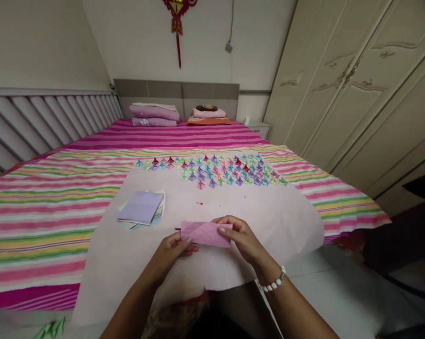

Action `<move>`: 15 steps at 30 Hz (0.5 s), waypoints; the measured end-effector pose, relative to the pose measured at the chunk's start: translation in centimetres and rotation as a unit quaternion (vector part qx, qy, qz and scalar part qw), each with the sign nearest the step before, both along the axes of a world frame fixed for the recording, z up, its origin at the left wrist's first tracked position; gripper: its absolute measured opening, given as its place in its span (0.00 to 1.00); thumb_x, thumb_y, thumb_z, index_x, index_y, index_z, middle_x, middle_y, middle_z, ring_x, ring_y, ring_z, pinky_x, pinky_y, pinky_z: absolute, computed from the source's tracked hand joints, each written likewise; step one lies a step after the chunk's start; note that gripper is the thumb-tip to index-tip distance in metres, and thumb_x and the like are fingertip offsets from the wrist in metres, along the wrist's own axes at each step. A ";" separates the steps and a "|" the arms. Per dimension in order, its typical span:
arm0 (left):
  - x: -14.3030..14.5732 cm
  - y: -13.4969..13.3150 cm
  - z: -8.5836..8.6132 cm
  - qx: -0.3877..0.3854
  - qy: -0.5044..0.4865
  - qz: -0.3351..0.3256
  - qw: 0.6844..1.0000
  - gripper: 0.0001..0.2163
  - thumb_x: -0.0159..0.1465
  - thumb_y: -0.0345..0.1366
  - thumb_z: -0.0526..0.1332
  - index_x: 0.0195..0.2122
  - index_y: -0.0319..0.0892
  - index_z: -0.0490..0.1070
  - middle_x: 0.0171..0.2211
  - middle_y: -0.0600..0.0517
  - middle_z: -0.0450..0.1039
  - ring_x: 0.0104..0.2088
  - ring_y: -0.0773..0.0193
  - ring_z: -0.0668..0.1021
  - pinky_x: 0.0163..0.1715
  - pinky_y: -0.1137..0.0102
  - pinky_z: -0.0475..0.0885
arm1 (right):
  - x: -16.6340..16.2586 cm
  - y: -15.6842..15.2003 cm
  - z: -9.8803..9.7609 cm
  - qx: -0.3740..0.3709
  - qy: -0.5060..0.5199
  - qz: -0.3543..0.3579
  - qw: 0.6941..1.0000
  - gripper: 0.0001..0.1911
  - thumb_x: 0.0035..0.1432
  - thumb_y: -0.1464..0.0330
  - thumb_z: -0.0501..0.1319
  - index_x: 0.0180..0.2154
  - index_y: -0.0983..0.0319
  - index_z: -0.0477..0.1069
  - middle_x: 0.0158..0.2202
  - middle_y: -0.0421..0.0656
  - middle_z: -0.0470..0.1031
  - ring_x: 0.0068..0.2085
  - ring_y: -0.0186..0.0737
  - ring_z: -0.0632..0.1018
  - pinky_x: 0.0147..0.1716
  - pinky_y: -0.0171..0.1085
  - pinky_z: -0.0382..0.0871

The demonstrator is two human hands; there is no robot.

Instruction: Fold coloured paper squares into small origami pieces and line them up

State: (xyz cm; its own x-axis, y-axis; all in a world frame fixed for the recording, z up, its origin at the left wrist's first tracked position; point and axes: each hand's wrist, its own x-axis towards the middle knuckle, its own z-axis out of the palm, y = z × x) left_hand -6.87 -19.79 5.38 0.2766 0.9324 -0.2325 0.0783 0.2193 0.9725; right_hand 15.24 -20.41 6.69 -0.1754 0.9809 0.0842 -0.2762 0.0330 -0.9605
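A pink sheet of origami paper (203,231), folded into a long rectangle with faint creases, is held up between both hands. My left hand (175,252) pinches its lower left corner between thumb and fingers. At the right end, my right hand (242,238) grips it with the thumb on the front and fingers behind. To the left lies a stack of square coloured papers (140,207), a lilac sheet on top. Beyond the hands, rows of small folded paper pieces (219,170) in many colours stand on a large pale sheet (177,197).
The pale sheet covers part of a bed with a striped bedspread (57,207). A small red object (199,203) and dark specks lie on it. Folded bedding (154,114) sits by the headboard (212,92). A wardrobe (342,89) stands at the right, a railing (50,120) at the left.
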 end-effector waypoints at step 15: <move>2.4 -1.1 -0.1 0.116 -0.025 0.087 0.989 0.14 0.55 0.47 0.65 0.36 0.42 0.77 0.35 0.48 0.79 0.39 0.56 0.79 0.43 0.64 0.73 | 1.6 -0.6 -2.5 -0.057 0.079 -0.038 0.994 0.17 0.42 0.64 0.73 0.37 0.58 0.78 0.50 0.45 0.76 0.50 0.47 0.74 0.52 0.44 0.64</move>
